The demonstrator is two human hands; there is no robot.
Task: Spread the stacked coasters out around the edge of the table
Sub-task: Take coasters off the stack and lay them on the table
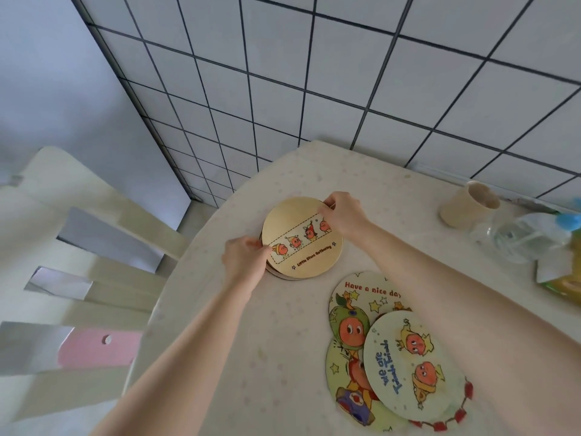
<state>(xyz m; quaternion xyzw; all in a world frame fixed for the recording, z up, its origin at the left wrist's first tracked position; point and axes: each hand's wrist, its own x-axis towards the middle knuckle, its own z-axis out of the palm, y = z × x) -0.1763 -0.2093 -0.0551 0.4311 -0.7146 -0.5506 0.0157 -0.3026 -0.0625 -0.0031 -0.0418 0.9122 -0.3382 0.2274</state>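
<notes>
A yellow round coaster (306, 247) with a strip of cartoon oranges lies on top of a small stack near the table's far left edge. My left hand (243, 258) pinches its near left rim. My right hand (344, 214) grips its far right rim. Closer to me, several coasters overlap in a loose pile: a "Have a nice day" coaster (352, 309), a pale "we are" coaster (408, 366) on top, and a green one (345, 391) beneath. A red-edged coaster (452, 418) peeks out under the pile.
The table (283, 357) has a pale speckled cloth. A beige cup (468, 204) lies on its side at the far right beside a clear plastic bottle (522, 234) and a yellow packet (562, 278). A cream slatted chair (78, 278) stands left. A tiled wall rises behind.
</notes>
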